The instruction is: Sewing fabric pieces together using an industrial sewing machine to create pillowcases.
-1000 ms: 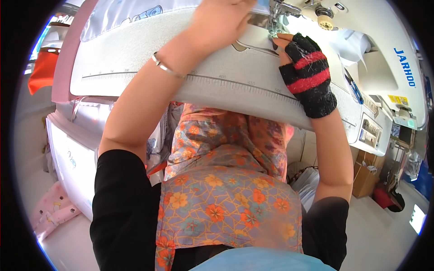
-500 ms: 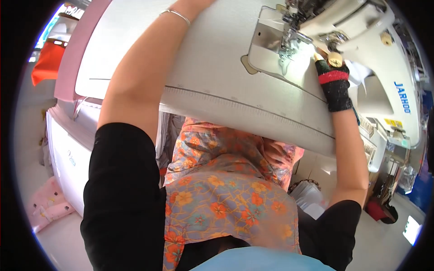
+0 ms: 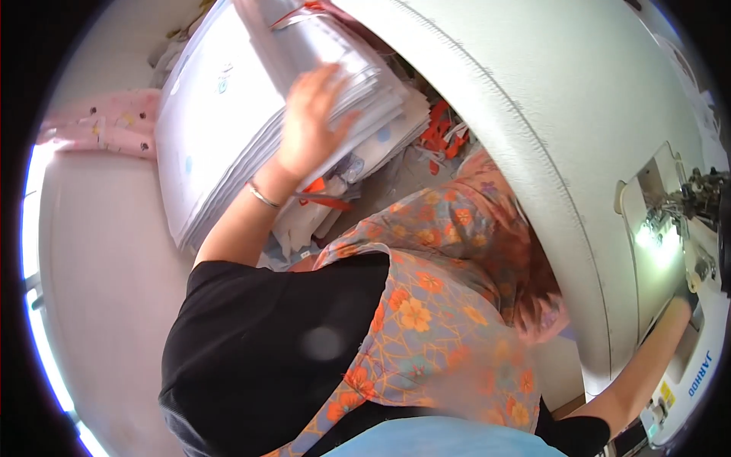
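Note:
My left hand is open, its fingers spread and slightly blurred. It is over the near edge of a thick stack of white, flat sheet-like pieces; whether it touches them I cannot tell. At the far right, my right hand, in a dark glove, is beside the white sewing machine. The machine hides most of its fingers. A bright light shines by the needle area on the metal plate.
The white machine table, with a ruled front edge, curves along my right side. Orange scraps and a red-orange strip are beneath and beside the stack. Pink patterned cloth is at the far left. My floral apron covers my lap.
My view has swung left and down. My left hand has left the machine table for the white stack. My right hand remains by the machine, now at the picture's right edge.

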The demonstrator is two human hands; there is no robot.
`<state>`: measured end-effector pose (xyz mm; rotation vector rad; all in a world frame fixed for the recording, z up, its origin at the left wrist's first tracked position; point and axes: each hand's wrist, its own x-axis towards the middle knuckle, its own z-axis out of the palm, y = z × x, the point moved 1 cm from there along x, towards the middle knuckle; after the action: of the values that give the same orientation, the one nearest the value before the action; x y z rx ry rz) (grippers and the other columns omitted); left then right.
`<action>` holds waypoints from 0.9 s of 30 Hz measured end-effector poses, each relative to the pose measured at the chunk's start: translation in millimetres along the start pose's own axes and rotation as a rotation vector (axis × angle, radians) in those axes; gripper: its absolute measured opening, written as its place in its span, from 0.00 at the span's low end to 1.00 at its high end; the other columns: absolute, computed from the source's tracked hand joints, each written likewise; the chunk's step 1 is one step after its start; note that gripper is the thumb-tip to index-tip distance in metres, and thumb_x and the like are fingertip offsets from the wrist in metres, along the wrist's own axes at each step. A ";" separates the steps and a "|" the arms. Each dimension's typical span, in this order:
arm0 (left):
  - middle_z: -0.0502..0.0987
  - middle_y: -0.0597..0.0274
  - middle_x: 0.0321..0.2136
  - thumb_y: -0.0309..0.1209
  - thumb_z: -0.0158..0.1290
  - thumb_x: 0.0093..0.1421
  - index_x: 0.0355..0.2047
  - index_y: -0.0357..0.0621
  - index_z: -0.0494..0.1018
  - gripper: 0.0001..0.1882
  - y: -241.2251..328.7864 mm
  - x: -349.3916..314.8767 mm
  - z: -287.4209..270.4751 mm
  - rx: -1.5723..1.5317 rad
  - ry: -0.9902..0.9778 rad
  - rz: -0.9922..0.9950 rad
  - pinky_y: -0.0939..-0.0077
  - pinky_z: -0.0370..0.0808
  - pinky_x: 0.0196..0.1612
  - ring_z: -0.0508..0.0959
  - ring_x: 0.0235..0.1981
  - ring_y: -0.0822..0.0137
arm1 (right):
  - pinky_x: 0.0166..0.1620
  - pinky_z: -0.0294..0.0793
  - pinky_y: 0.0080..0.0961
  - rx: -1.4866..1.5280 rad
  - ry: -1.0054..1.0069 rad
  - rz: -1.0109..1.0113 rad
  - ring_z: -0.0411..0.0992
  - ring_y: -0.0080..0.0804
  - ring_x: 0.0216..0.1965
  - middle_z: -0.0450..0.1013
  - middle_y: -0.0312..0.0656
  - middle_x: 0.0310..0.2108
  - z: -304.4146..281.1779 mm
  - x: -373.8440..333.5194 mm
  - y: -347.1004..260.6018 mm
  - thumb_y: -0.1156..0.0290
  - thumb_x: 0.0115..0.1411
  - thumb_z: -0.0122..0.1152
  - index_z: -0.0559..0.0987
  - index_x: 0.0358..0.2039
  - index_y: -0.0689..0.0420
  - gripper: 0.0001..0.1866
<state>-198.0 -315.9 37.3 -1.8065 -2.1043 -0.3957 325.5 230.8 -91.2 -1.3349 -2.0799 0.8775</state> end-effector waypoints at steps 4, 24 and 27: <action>0.67 0.46 0.58 0.42 0.66 0.50 0.57 0.38 0.67 0.37 -80.0 -53.3 -19.5 0.357 -0.034 -0.263 0.52 0.65 0.60 0.67 0.60 0.48 | 0.34 0.70 0.26 0.188 0.093 0.238 0.69 0.27 0.30 0.77 0.38 0.39 -92.8 -139.1 -13.8 0.62 0.66 0.52 0.79 0.47 0.58 0.16; 0.75 0.52 0.54 0.48 0.52 0.65 0.56 0.40 0.72 0.27 -177.9 -78.2 -55.0 -0.429 -0.424 -0.829 0.72 0.64 0.61 0.72 0.57 0.62 | 0.54 0.69 0.31 -0.405 0.186 -0.098 0.74 0.40 0.46 0.77 0.48 0.45 -30.1 -324.2 -177.1 0.71 0.67 0.48 0.80 0.46 0.61 0.14; 0.76 0.53 0.52 0.46 0.53 0.64 0.55 0.40 0.74 0.26 -176.8 -75.4 -53.8 -0.485 -0.398 -0.780 0.71 0.65 0.60 0.73 0.55 0.62 | 0.54 0.69 0.31 -0.402 0.171 -0.102 0.74 0.40 0.46 0.77 0.47 0.45 -31.2 -323.8 -176.7 0.72 0.67 0.48 0.80 0.46 0.61 0.14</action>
<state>-358.5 -433.1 55.3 -1.2476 -3.1899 -0.8499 368.2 -113.7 37.3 -1.4267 -2.2382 0.2961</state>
